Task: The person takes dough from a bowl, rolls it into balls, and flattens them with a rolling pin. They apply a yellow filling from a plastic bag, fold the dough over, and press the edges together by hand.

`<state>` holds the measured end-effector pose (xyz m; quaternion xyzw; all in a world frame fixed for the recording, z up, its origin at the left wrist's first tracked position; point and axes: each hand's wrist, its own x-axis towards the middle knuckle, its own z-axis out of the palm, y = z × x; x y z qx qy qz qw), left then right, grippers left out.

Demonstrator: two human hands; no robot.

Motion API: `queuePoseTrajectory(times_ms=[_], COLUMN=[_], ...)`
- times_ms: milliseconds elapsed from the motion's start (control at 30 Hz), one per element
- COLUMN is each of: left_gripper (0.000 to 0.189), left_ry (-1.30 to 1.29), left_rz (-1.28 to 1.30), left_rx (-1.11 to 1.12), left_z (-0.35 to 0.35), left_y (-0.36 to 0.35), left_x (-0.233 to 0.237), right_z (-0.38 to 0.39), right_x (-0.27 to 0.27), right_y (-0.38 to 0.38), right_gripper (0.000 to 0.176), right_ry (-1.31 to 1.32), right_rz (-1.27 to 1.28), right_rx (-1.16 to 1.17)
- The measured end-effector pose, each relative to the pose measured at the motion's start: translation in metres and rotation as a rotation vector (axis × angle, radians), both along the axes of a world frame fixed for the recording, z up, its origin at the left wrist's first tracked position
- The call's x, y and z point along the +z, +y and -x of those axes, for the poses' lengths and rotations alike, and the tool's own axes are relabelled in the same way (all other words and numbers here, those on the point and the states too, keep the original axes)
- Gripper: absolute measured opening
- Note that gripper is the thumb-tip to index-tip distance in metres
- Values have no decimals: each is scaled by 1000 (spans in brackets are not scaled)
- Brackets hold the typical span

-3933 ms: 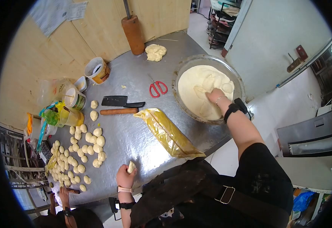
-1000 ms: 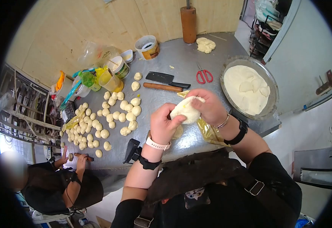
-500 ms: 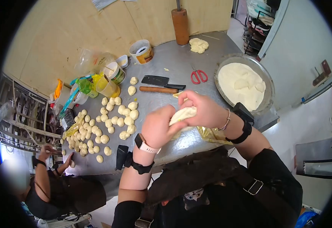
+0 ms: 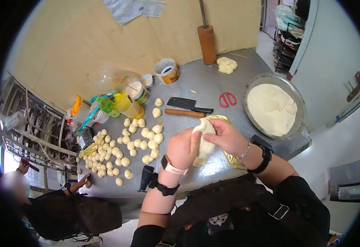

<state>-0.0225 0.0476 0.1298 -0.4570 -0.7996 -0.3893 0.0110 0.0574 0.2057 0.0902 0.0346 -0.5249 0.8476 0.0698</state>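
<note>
A pale, stretched piece of dough [image 4: 206, 138] hangs between my two hands, above the metal table. My left hand [image 4: 182, 149] grips its left side, thumb laid over the front. On the other side my right hand [image 4: 228, 138] pinches the upper right edge between thumb and fingers. Beneath and behind the dough lies a yellow plastic sheet [image 4: 234, 161], partly covered by my hands. Just beyond them are a wooden rolling pin [image 4: 184, 113] and a black cleaver [image 4: 181, 102]. Many small dough balls [image 4: 138, 143] are spread to the left of my left hand.
Red-handled scissors [image 4: 227, 99] and a large metal basin [image 4: 301, 109] of white flour are on the right. A dough lump [image 4: 227, 65] and thick wooden roller [image 4: 207, 45] are at the back. Tubs [image 4: 167, 72] line the wall. A co-worker's hand [image 4: 84, 181] touches the table's left end.
The dough between my hands now hangs longer and more stretched, and my fingers have opened up around it. My view has shifted. The co-worker's far hand has lifted off, holding a dark stick-like object.
</note>
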Motion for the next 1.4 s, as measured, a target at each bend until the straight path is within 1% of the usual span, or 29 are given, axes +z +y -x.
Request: queuePoseTrajectory(times_ms=[33,67,167,200,233,300,333,433,467,567,600,700,733,833,867,967,1000,1033,1067,1100,1133,1233,1267,1333,1367,1400], left_gripper=[26,31,31,30,29,27,28,28,29,31,32,31,33,35,37,47,57,64,72,80,65,41,31,32,33,33], left_ry=[46,72,-224,-361,-390,-450,-339,-273,-256,-563,-810,-658,-655,-587,-532,-1080,-1392,-1348,-1299,-1247,-1137,-781,-809,-773,-754,-888], left_rz=[35,-34,-95,-249,-294,-381,-121,-36,-53,-245,-386,-163,-116,-72,-54,-234,-288,-166,-43,81,189,75,-23,-45,-54,-74], left_rx=[-2,34,41,1,-27,-78,-63,17,20,-70,-45,-147,-84,-21,-30,48,115,24,-69,-162,-160,-70,-62,-56,-56,-30], left_z=[1,1,-2,-4,-1,9,7,8,8,9,1,17,13,6,12,16,9,15,27,29,25,-6,-7,-6,-6,-6], left_y=[1,0,4,8,8,6,4,5,3,6,13,7,14,24,24,43,49,44,35,33,32,48,49,48,47,47], left_x=[-1,-6,-12,-12,-14,-16,1,-6,-10,-13,-9,-17,-22,-24,-33,-57,-44,-58,-82,-84,-86,-83,-83,-78,-75,-72], right_z=[2,3,4,5,5,6,7,7,7,1,-1,-2,-2,1,-2,-5,-5,-4,-3,-2,-2,-3,-3,-1,-2,-3], right_x=[0,-1,0,1,0,-5,-8,-7,-5,3,6,-1,-6,-22,-27,-47,-45,-51,-60,-62,-63,-57,-60,-66,-66,-64], right_y=[-2,-3,-8,-8,-7,-6,-6,-8,-7,-2,1,6,8,14,22,37,40,43,47,50,53,51,51,53,53,55], right_gripper=[22,21,20,20,20,20,20,21,20,21,21,24,26,30,32,32,30,30,31,31,31,31,31,32,33,34], right_ry=[-2,-9,-20,-2,14,33,43,35,16,-40,-61,-93,-100,-74,-206,-422,-440,-409,-375,-342,-319,-345,-329,-292,-280,-267], right_rz=[18,38,43,40,38,-71,-124,-118,-88,-14,0,-14,-31,-67,-228,241,383,418,452,488,482,430,402,347,384,420], right_rx=[-7,-17,-98,-136,-172,-133,-112,-99,-87,-58,-46,7,24,79,193,347,279,250,218,184,195,133,154,196,180,162])
